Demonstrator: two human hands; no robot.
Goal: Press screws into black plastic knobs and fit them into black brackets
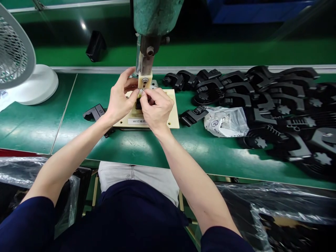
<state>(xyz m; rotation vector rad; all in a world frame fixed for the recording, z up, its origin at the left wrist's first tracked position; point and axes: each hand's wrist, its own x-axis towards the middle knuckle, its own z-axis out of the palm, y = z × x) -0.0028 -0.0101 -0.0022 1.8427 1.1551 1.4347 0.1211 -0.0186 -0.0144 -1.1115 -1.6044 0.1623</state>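
A green press (158, 17) comes down over a cream fixture plate (172, 105) on the green bench. My left hand (123, 96) is at the left side of the press head, its thumb and fingers bent round the fixture. Close beside it, my right hand (158, 106) has thumb and forefinger pinched at the front of the fixture; what lies between the fingertips is too small to name. A dark part (138, 103) sits in the fixture, mostly hidden by both hands.
Many black plastic parts (237, 85) cover the bench's right side, beside a clear printed bag (226, 121). Black pieces lie left (95, 112) and right (193, 116) of the plate. A white fan (39, 84) stands at left. A black block (96, 46) is behind.
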